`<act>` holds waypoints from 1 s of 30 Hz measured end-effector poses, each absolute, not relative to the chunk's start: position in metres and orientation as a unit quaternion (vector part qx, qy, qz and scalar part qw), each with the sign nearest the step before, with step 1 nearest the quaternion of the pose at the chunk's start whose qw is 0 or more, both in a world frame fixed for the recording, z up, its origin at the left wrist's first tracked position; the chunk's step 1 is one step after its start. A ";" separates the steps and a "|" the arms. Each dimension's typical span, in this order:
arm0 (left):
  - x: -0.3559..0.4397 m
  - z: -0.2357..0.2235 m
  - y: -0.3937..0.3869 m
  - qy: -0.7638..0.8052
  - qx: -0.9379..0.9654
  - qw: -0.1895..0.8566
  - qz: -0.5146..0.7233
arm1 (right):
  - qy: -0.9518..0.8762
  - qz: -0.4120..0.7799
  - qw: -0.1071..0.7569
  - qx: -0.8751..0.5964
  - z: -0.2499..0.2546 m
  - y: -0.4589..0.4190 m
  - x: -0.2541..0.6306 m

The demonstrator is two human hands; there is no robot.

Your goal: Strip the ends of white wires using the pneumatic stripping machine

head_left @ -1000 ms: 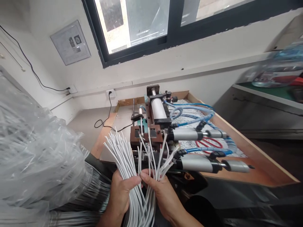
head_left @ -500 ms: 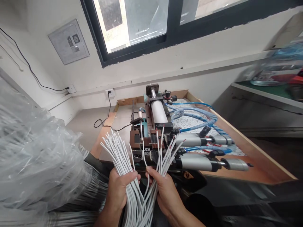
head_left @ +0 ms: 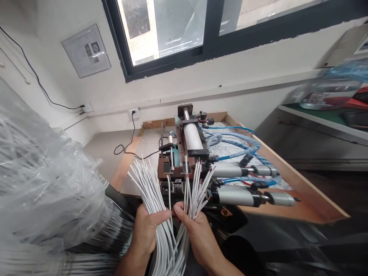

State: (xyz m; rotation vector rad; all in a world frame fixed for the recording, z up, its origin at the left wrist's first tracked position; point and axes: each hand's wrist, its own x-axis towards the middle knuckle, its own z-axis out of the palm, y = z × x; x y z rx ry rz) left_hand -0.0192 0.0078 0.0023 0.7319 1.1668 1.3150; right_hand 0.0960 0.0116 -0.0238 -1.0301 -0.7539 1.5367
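Note:
My left hand is closed round a thick bundle of white cables, their cut ends fanning upward. A single cable stands apart from that bundle, beside my left thumb. My right hand grips a smaller bunch of white cables, some with reddish tips. The two hands nearly meet, and below them the cables run together. Just beyond the cable ends is a pneumatic machine with a silver cylinder and dark jaws.
A shallow wooden tray surrounds the machine, with white scraps inside. Blue air hoses and two side cylinders reach right. Plastic-wrapped cable bundles stand at left. A green-topped shelf juts out at right.
The single cable that reached up to the machine's jaws from my right fingers is no longer there. The right-hand bunch and right hand have shifted slightly left.

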 end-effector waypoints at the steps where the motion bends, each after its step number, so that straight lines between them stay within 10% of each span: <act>1: -0.020 0.002 0.008 0.502 0.309 0.579 0.563 | -0.324 0.639 0.542 -0.439 -0.023 0.011 0.096; 30: -0.022 0.006 0.009 0.528 0.271 0.553 0.585 | -0.133 0.745 0.531 -0.381 -0.024 0.026 0.092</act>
